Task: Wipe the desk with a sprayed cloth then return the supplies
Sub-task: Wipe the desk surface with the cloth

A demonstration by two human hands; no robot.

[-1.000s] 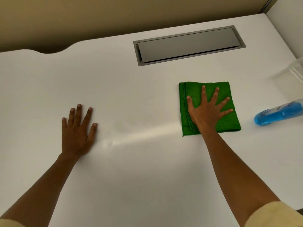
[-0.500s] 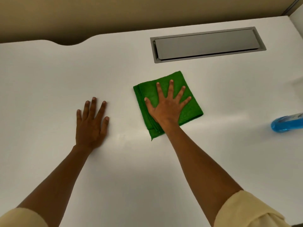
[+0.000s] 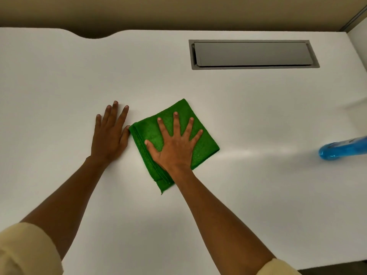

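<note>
Along the far side of the white worktop (image 3: 59,76) sits a grey metal cable hatch (image 3: 253,54), lid down, well apart from the action, and there's a curved notch cut into the back edge off to the left. Over at the right edge, a bottle of blue liquid (image 3: 343,148) lies on its side, mostly out of view. A faint damp streak runs across the surface between that bottle and the cloth. Nothing blocks the open surface around the hands. Centre stage: the green cloth (image 3: 206,147), a folded microfibre square, turned at an angle, layered edges showing along its left side, one corner poking out toward the person. The right hand (image 3: 174,147) is pressed flat on top of it, fingers fanned wide, grip open, palm down. The left hand (image 3: 110,135) lies flat on the bare worktop just beside it, grip open too, thumb touching the cloth's left corner. Pale yellow sleeves (image 3: 23,251) are pushed up both arms.
</note>
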